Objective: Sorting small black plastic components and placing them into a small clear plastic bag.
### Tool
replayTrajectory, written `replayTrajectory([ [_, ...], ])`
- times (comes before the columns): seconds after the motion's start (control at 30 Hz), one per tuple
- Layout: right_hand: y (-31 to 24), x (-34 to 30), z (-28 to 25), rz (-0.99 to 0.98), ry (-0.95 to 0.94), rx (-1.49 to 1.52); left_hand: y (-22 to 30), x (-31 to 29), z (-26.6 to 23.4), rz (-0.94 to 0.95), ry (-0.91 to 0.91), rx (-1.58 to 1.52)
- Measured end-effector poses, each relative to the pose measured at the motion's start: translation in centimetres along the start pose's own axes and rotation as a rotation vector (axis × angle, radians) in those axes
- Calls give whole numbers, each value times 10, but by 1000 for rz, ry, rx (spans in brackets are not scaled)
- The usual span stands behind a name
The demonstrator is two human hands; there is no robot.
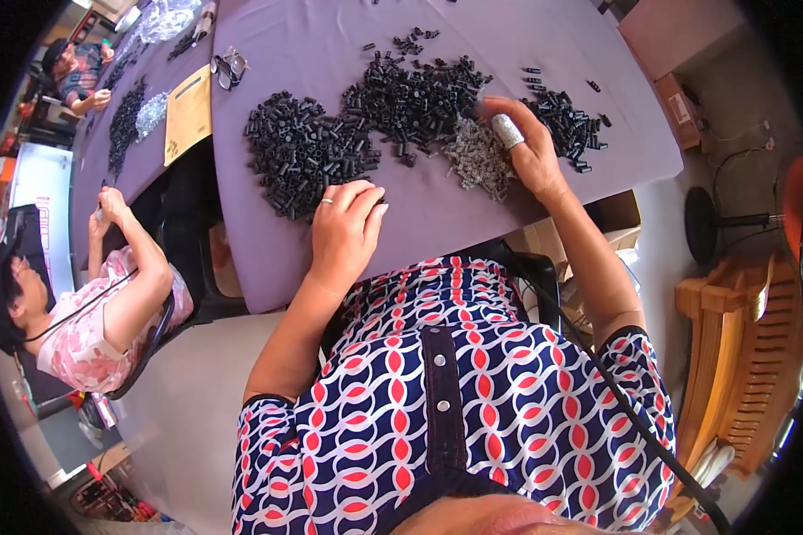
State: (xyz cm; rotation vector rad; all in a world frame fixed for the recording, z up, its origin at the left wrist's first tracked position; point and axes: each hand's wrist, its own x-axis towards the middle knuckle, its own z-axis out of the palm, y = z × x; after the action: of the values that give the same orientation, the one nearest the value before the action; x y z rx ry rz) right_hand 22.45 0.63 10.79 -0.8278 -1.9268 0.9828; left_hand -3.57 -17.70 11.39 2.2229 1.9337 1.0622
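Note:
My left hand (348, 223) is at the near edge of a heap of black tubular pieces (303, 152), its fingers curled and pressed together. A dark bit shows by its fingertips, too small to name. Over a small pile of clear, silvery pieces (477, 160) is my right hand (531, 147), with white tape wrapped round one digit. Its thumb and forefinger are bent close together; whatever is between them cannot be made out. Behind lies a wider heap of small black parts (419, 94), and more black parts (569, 125) lie beyond my right hand.
A grey-purple cloth (509, 36) covers the table. To the left, one person (107, 294) sits working with both hands, and another person (80, 76) is farther off. A yellow envelope (190, 116) lies near glasses (229, 67). A wooden bench (740, 348) and a fan (705, 223) stand right.

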Motion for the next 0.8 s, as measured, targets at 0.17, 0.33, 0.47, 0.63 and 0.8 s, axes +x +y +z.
replayTrajectory([
  [0.17,14,9,-13,-33,-43,-172,1,-3,-5,-2,2,-12],
  [0.33,32,15,-27,-7,29,-191,1,-4,-8,-9,2,-24],
  [0.47,43,19,-35,22,88,-214,-3,-4,-6,-6,0,-17],
  [0.63,50,26,-32,51,120,-171,-7,-8,-6,-7,-2,-12],
  [0.8,32,60,-28,-174,127,-645,-2,-3,-11,-7,7,-9],
])
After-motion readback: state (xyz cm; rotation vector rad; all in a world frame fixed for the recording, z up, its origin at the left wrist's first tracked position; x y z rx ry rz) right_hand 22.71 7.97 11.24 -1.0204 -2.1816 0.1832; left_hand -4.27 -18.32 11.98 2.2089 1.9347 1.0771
